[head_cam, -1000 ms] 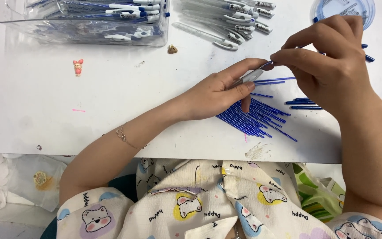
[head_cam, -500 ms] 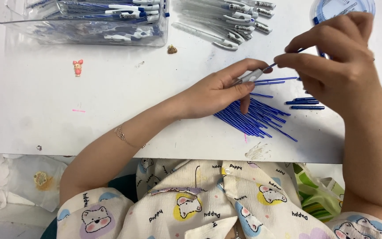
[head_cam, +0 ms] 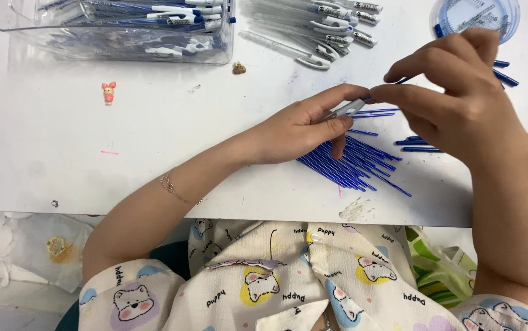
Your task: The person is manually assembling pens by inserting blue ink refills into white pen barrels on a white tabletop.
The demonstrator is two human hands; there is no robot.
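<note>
blue ink refills point(head_cam: 353, 162) are seen fanned out in a loose pile on the white table point(head_cam: 154, 153), directly beneath the two hands. a clear pen barrel point(head_cam: 343, 110) is pinched in the left hand point(head_cam: 304, 129), with thumb and forefinger closed around it and the remaining fingers curled under; the barrel is held just above the pile, its open end turned toward the right hand point(head_cam: 454, 98). the right hand's thumb and forefinger are closed on a thin blue refill point(head_cam: 399, 81), of which only a short piece is shown between the fingers, and the fingertips of both hands are brought almost together. whether the refill tip has entered the barrel cannot be told.

a few more blue refills point(head_cam: 420, 144) are laid apart from the pile, partly hidden under the right hand. at the far edge of the table a clear plastic tray point(head_cam: 117, 46) filled with white and blue pens is placed on the left, a heap of clear pen barrels point(head_cam: 313, 27) beside it, and a round clear blue container point(head_cam: 475, 15) at the right. a small pink figurine point(head_cam: 109, 92) is set near the tray.
</note>
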